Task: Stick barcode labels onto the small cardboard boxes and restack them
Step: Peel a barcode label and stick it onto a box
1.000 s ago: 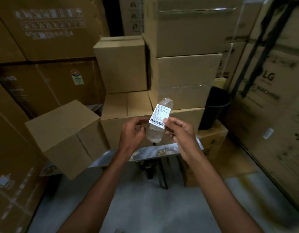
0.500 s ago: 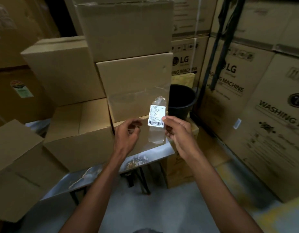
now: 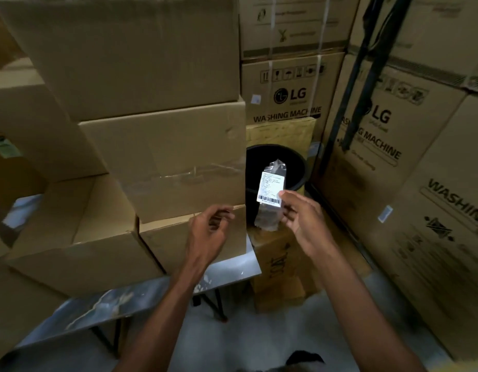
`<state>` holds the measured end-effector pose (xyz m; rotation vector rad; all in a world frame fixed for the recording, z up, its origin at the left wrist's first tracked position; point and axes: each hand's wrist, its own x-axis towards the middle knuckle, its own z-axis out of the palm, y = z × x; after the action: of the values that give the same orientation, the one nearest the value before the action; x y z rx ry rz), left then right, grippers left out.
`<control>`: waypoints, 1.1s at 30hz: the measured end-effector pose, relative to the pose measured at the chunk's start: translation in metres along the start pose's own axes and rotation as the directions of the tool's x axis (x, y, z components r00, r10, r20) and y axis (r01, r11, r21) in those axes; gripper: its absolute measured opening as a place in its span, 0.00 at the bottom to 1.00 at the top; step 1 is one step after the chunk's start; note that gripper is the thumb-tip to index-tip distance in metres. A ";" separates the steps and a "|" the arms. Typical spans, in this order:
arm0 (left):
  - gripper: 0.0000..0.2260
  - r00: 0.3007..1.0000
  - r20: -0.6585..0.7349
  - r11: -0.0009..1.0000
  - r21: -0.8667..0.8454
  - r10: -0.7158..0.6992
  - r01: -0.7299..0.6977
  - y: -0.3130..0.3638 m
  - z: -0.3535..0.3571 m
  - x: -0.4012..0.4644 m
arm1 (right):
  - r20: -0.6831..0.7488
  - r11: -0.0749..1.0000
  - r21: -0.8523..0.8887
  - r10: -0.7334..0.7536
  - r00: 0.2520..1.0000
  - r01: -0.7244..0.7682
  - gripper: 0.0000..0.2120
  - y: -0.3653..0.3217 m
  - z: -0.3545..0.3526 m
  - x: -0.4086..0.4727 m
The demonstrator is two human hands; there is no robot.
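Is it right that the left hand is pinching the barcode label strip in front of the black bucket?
Not quite: the head view shows the right hand pinching the barcode label strip before the black bucket. The left hand holds nothing.

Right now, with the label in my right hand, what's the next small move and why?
Probably bring the left hand back to the clear strip and peel the label off. The right hand alone pinches it by its edge in front of the black bin, the left grip holds nothing, and the label still sits on its backing, not on any box.
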<state>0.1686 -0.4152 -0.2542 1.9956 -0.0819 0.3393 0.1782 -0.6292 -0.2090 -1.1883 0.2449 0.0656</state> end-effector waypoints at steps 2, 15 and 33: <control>0.11 1.000 -0.008 0.999 0.031 -0.017 0.017 0.000 0.015 0.004 | -0.010 1.000 -0.005 0.019 1.000 -0.019 0.08 -0.008 -0.011 0.026; 0.16 0.965 -0.189 0.984 -0.022 -0.180 0.179 0.014 0.094 0.034 | 0.093 0.975 -0.161 0.166 0.982 -0.150 0.01 -0.036 -0.053 0.170; 0.16 0.880 -0.412 0.967 -0.012 -0.236 0.254 0.030 0.086 0.003 | 0.475 0.962 -0.212 0.254 0.842 -0.171 0.09 -0.023 -0.021 0.116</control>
<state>0.1826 -0.5046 -0.2610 1.9077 0.4472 0.5921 0.2919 -0.6666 -0.2212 -1.2589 -0.0915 0.5952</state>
